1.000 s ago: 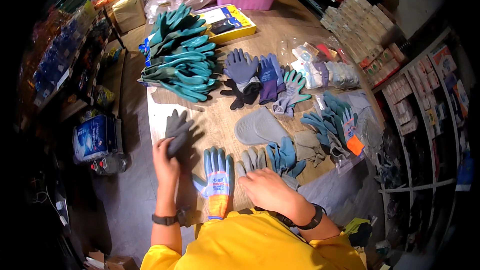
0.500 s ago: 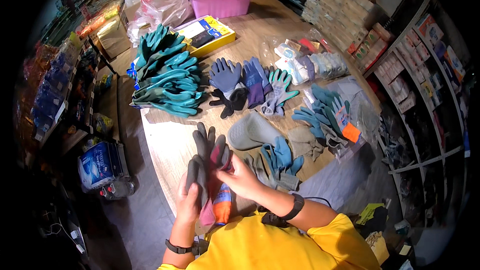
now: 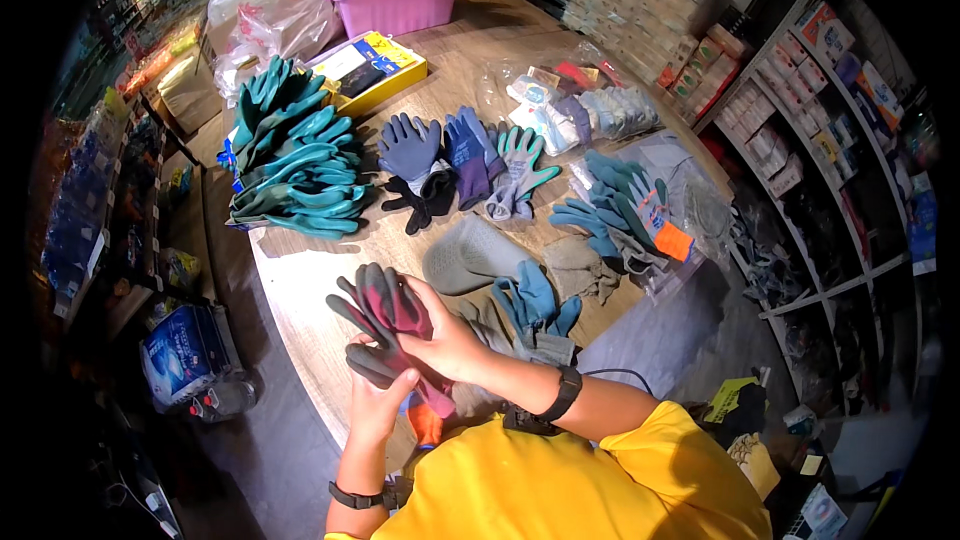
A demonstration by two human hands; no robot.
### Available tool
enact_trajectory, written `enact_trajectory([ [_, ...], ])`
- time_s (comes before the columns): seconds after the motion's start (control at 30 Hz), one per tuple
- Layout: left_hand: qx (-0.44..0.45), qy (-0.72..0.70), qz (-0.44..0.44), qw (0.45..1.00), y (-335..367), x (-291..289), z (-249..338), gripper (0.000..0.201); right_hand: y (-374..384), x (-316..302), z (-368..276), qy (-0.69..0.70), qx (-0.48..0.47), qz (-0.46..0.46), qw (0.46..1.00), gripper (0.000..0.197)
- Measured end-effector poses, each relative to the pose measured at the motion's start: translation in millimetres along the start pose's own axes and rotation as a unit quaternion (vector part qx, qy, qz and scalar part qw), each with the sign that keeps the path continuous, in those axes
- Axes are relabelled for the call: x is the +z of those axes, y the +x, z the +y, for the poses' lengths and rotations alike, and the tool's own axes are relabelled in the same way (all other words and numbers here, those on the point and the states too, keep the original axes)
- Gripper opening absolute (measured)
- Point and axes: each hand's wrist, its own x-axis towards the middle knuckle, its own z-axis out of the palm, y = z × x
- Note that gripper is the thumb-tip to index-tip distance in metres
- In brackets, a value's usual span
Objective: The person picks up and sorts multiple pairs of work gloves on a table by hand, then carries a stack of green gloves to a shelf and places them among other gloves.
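Between my two hands is a pair of dark grey and maroon work gloves [image 3: 385, 310], lifted over the near edge of the table. My left hand [image 3: 375, 405] grips them from below, its thumb across the lower glove. On the other side my right hand [image 3: 437, 338] pinches the maroon part, its fingers partly hidden behind the fabric. Under the held gloves an orange glove cuff [image 3: 425, 424] shows. Just beyond my right hand lie a blue glove [image 3: 535, 302] with a grey cuff and a grey insole-shaped piece [image 3: 475, 255].
A big heap of teal gloves [image 3: 295, 155] sits at the table's left. Blue-grey gloves [image 3: 412, 150] lie mid-table, with more teal gloves [image 3: 610, 200] to the right. Behind are a yellow box [image 3: 400, 78] and a pink basket [image 3: 400, 8]. Shelves [image 3: 810, 140] stand right.
The held gloves have turned, so more of the maroon side faces up and their fingers point left. Both hands have shifted slightly, and the whole view has moved a little to the right.
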Motion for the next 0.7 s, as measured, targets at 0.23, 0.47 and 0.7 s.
enact_trajectory([
  [0.23, -0.066, -0.185, 0.078, 0.977, -8, -12, 6, 0.057, -4, -9, -15, 0.235, 0.208, -0.035, 0.949, 0.053],
  [0.47, -0.107, -0.131, 0.008, 0.985, -3, -15, -3, 0.052, -19, -29, -25, 0.339, 0.267, 0.053, 0.901, 0.034],
  [0.7, -0.074, -0.047, 0.056, 0.995, -5, -55, -2, 0.043, 10, -171, -74, -0.284, -0.017, 0.302, 0.91, 0.043],
])
